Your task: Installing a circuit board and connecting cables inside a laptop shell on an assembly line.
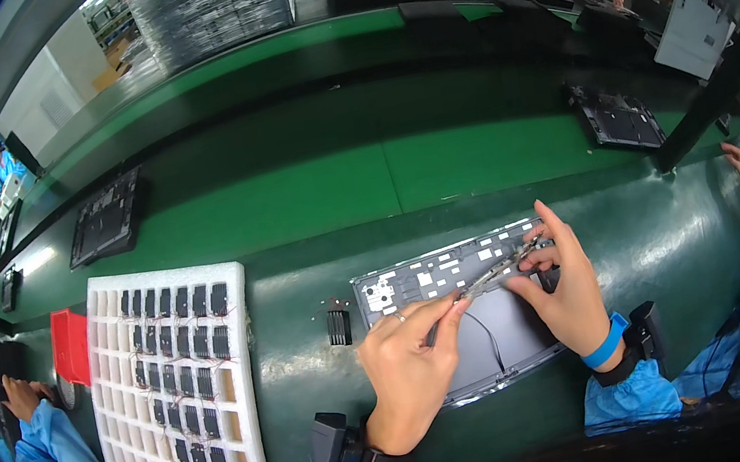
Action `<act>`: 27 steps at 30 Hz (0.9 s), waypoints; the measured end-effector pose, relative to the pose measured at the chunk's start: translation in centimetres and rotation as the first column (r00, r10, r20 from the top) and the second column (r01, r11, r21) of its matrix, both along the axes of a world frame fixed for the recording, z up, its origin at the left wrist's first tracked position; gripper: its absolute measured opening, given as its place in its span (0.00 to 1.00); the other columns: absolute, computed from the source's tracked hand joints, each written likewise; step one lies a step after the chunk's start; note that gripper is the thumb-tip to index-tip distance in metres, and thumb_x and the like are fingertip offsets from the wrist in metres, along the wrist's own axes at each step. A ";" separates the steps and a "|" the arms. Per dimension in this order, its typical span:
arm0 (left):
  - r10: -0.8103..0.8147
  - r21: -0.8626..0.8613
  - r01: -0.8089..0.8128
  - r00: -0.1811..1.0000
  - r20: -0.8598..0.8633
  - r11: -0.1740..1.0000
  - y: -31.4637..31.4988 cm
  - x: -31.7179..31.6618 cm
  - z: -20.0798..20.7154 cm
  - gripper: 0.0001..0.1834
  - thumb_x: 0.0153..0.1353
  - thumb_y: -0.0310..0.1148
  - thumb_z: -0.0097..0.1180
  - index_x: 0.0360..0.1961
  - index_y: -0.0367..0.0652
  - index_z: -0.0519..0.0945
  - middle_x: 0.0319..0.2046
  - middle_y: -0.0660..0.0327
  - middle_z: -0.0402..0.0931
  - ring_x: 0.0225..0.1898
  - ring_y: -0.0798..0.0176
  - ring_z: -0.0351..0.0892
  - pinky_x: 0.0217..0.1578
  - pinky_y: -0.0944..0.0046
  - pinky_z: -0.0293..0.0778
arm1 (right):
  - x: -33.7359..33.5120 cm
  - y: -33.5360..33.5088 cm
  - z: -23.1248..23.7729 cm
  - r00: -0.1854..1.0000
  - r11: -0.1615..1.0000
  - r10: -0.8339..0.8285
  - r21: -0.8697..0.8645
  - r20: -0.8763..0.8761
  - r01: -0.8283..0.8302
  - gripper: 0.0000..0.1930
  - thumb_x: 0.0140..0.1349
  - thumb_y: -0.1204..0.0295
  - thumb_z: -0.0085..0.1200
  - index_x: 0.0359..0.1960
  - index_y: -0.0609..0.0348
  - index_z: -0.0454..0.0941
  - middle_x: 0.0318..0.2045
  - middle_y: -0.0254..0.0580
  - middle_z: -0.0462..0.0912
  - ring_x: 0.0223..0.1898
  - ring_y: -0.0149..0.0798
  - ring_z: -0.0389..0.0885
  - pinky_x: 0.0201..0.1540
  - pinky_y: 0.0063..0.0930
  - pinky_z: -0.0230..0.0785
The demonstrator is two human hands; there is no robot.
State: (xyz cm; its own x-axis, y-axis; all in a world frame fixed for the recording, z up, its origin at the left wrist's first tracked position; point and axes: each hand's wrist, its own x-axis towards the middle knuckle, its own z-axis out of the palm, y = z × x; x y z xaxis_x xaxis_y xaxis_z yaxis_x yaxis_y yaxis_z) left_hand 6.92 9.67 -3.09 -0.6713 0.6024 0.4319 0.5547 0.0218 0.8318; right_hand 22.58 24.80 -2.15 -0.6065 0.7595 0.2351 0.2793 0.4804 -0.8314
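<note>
A laptop cover or casing point(451, 380), grey with a panel of white patches along its far side, lies in front of me. Above it a narrow, thin strip-like part point(494, 277) is held at a slant; its exact kind is unclear. The near-left end is pinched between thumb and fingers of my left hand point(400, 374). At the far-right end, my right hand point(568, 295) grips it with curled fingers, index finger raised. A thin dark cable point(490, 338) runs below the strip over the casing. Left of the casing sits a small black ribbed piece point(339, 327).
A white foam tray point(128, 402) with several small black wired modules stands on my left, beside a red bin point(70, 348). On the green belt beyond rest dark casings point(105, 218) point(617, 116). Co-workers' hands point(21, 396) point(739, 164) are on both sides; a post point(712, 91) rises at right.
</note>
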 end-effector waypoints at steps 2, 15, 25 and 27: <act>-0.020 -0.007 0.020 0.999 -0.043 1.000 0.1 0.0 -0.2 0.06 0.59 0.25 0.78 0.36 0.36 0.93 0.29 0.57 0.90 0.21 0.64 0.81 0.25 0.65 0.70 | -0.1 0.3 -0.2 0.999 0.999 -0.037 0.021 -0.003 0.038 0.46 0.61 0.88 0.68 0.81 0.59 0.63 0.56 0.47 0.76 0.45 0.38 0.85 0.46 0.30 0.80; -0.041 -0.235 -0.042 0.939 -0.340 0.971 -0.5 -2.6 0.5 0.08 0.62 0.34 0.76 0.35 0.43 0.89 0.30 0.61 0.87 0.30 0.52 0.86 0.34 0.54 0.77 | -0.4 1.2 -0.3 0.986 0.938 0.105 0.318 0.126 -0.140 0.31 0.68 0.85 0.62 0.74 0.59 0.76 0.51 0.47 0.87 0.48 0.47 0.86 0.44 0.36 0.75; -0.060 -0.240 0.055 0.998 -0.015 0.969 -0.3 -3.8 0.6 0.13 0.62 0.31 0.76 0.47 0.41 0.90 0.34 0.58 0.87 0.37 0.52 0.88 0.38 0.55 0.81 | -1.6 1.8 -0.1 0.994 0.977 0.091 0.185 0.068 -0.102 0.20 0.62 0.78 0.74 0.55 0.63 0.85 0.46 0.49 0.88 0.24 0.36 0.82 0.31 0.28 0.75; -0.084 -0.249 0.059 0.992 -0.091 0.967 -0.3 -3.9 0.2 0.15 0.62 0.31 0.76 0.50 0.41 0.90 0.37 0.59 0.87 0.40 0.52 0.88 0.40 0.56 0.81 | -1.9 1.6 0.0 0.996 0.983 0.076 0.161 0.050 -0.084 0.19 0.61 0.78 0.75 0.54 0.63 0.86 0.46 0.49 0.89 0.24 0.36 0.82 0.30 0.26 0.74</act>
